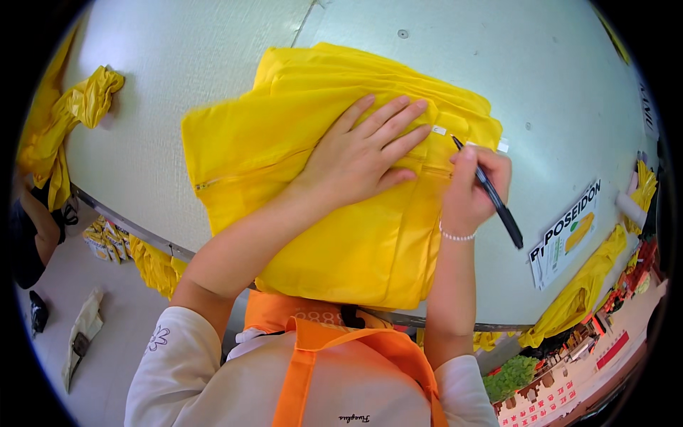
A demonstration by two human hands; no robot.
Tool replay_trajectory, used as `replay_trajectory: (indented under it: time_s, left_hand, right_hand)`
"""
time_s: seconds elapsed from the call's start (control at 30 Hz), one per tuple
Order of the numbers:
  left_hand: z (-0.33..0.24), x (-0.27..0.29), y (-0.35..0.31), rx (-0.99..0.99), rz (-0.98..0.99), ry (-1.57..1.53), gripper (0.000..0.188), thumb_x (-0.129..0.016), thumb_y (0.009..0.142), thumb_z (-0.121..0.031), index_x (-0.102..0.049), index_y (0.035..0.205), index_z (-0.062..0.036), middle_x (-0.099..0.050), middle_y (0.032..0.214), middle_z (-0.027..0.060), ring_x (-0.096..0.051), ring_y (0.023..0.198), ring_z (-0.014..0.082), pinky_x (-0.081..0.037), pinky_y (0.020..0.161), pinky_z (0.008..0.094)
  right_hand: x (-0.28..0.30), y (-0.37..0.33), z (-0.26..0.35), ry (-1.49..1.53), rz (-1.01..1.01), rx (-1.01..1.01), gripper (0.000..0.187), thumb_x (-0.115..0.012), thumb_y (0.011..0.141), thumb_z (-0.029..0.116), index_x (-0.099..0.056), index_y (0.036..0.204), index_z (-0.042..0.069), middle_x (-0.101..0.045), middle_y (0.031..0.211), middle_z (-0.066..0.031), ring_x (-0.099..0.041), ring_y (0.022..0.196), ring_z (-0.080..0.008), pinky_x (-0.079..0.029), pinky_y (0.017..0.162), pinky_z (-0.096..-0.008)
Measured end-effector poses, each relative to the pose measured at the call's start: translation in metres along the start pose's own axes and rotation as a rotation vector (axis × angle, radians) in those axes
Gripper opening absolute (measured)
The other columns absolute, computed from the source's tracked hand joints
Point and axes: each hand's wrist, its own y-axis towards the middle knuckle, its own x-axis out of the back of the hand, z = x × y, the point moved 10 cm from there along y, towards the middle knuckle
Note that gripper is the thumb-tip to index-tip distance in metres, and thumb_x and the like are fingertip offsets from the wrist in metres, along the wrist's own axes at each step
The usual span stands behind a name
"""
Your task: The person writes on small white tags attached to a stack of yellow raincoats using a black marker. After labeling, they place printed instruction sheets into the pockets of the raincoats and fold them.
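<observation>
A stack of folded yellow garments [341,249] lies in front of me, its near side reaching the table edge. The top piece has a zipper along its left part and a small white label [439,130] near its right side. My left hand [363,153] rests flat on the top garment, fingers spread, just left of the label. In my right hand [478,178] is a black pen [501,210], its tip pointing up and left close to the label. A small gap seems to show between tip and label. Another white tag [504,145] sticks out at the stack's right edge.
The table [171,71] is pale grey. Printed cards [569,235] lie to the right, near a yellow garment [583,288] at the edge. Crumpled yellow fabric [92,96] sits at the far left, beside another person's arm [39,213]. Yellow packages [107,240] stand on the floor.
</observation>
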Motion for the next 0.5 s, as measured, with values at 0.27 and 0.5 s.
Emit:
replay_trajectory:
  time_s: [0.27,0.5]
  left_hand:
    - [-0.006,0.026,-0.015,-0.185,-0.336,-0.161,0.033,-0.064,0.082,-0.023,-0.063,0.112,-0.0122,-0.058,0.127,0.0068,-0.053,0.119,0.0236,-0.037,0.102,0.0419]
    - [-0.048,0.064,-0.006,-0.148,-0.447,-0.388,0.043,-0.058,0.087,-0.025,-0.055,0.124,-0.0018,-0.051,0.132,0.0195,-0.050,0.122,0.0356,-0.036,0.103,0.0447]
  right_hand:
    - [-0.014,-0.072,0.032,-0.426,0.391,-0.083,0.033,-0.070,0.081,0.006,-0.053,0.109,0.001,-0.061,0.093,-0.0171,-0.057,0.081,-0.0356,-0.047,0.072,-0.0390]
    - [0.148,-0.034,0.009,-0.354,-0.119,-0.367,0.032,-0.060,0.091,0.010,-0.043,0.116,0.000,-0.047,0.106,-0.0085,-0.046,0.099,-0.0163,-0.042,0.087,-0.0281]
